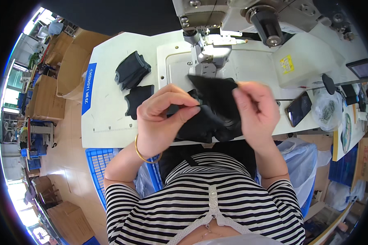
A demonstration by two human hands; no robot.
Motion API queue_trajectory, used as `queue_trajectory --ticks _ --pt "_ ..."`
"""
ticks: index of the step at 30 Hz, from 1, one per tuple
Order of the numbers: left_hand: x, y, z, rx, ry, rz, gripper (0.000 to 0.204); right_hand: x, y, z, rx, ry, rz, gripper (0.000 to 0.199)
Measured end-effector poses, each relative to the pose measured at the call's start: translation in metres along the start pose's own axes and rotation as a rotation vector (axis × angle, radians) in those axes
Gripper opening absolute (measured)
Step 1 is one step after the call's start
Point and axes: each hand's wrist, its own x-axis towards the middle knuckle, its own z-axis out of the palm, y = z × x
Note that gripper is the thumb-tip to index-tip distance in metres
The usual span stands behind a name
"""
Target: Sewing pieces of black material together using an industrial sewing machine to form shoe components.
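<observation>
Between my two hands, in front of the sewing machine (210, 55), are pieces of black fabric (202, 122). My left hand (163, 116) pinches an edge of the fabric between thumb and forefinger. My right hand (255, 110), somewhat blurred, grips a raised corner of black fabric at the right. Part of the cloth hangs below my fingers at the table's near edge, and its folds hide how many pieces there are. To the left on the white table (106, 104) lie a stack of folded dark fabric pieces (131, 70) and a smaller black piece (138, 98), partly behind my left hand.
At the right are a phone (298, 108), a clear plastic bag (327, 109) and a pale machine housing (306, 61). Blue baskets (98, 163) stand below the table's near edge, one with a plastic liner (294, 159). A large cardboard box (71, 69) is at the left.
</observation>
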Motion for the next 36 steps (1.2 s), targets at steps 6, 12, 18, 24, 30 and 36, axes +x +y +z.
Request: queue_trajectory --ticks 6,12,18,24,30,36 --pt "0.022 0.012 0.011 0.294 0.131 0.219 0.018 -0.002 -0.014 0.015 0.275 -0.226 0.159 0.015" --pt "0.018 0.008 0.013 0.141 0.143 0.105 0.016 -0.003 -0.018 0.012 0.234 -0.264 0.182 0.013" --pt "0.018 0.004 0.016 0.121 0.162 0.109 0.016 -0.002 -0.016 0.020 0.187 -0.173 0.121 0.011" --pt "0.022 0.011 0.020 0.103 0.171 0.002 0.012 -0.004 -0.013 0.021 0.147 -0.142 0.136 0.010" --pt "0.024 0.003 0.010 0.252 0.060 0.070 0.009 -0.003 -0.013 0.020 0.132 -0.153 0.197 0.008" --pt "0.038 -0.004 0.000 0.117 0.196 -0.045 0.008 -0.002 -0.006 0.022 0.014 -0.108 0.026 0.014"
